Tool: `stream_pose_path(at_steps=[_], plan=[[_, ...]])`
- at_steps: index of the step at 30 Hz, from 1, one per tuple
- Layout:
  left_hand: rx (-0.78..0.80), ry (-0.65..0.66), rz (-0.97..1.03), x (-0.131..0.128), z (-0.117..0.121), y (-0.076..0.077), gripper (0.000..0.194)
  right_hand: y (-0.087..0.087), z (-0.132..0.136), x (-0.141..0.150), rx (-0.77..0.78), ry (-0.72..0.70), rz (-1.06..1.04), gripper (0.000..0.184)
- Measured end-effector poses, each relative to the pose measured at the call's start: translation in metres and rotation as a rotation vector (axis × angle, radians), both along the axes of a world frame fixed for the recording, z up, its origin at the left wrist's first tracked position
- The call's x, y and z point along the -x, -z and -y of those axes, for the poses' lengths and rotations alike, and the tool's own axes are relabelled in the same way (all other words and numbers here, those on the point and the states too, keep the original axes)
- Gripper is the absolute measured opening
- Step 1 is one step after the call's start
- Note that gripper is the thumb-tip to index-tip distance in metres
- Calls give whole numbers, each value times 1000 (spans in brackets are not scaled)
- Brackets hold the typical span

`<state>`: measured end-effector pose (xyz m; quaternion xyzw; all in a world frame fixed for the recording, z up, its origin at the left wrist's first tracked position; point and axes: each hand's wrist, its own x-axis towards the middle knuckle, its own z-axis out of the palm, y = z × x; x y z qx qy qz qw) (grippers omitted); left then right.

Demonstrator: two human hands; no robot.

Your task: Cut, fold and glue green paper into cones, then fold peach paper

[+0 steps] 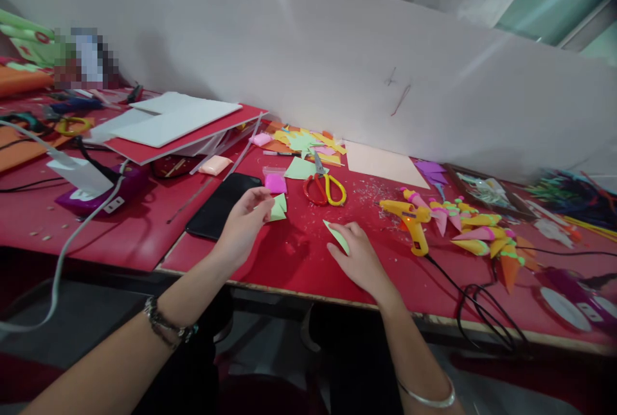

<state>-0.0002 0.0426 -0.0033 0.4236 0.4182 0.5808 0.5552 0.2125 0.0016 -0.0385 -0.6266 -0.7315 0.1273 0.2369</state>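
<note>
My right hand is over the front of the red table, closed around a pointed light green craft-sheet piece. My left hand is raised by the edge of a black phone, its fingers curled toward the thumb. Anything between those fingertips is too small to make out. Beside them lie cut light green pieces and a bright pink packet. Scissors with one red and one yellow handle rest beyond my hands. A yellow hot glue gun stands right of my right hand.
Colourful decorated cones lie at the right, near a brown tray and looped black cable. White boards are stacked at the left, behind a purple power strip. Coloured scraps pile up against the white partition.
</note>
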Motion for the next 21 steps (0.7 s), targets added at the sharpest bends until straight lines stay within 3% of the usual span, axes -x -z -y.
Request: stream_pose_path(at_steps=[7,21], plan=[[-265,226,-316,-7,19,-9,11,-2,2,3,5,-12,90,44],[-409,254,-365,-9,22,-9,8,-6,2,4,15,-2,211,51]])
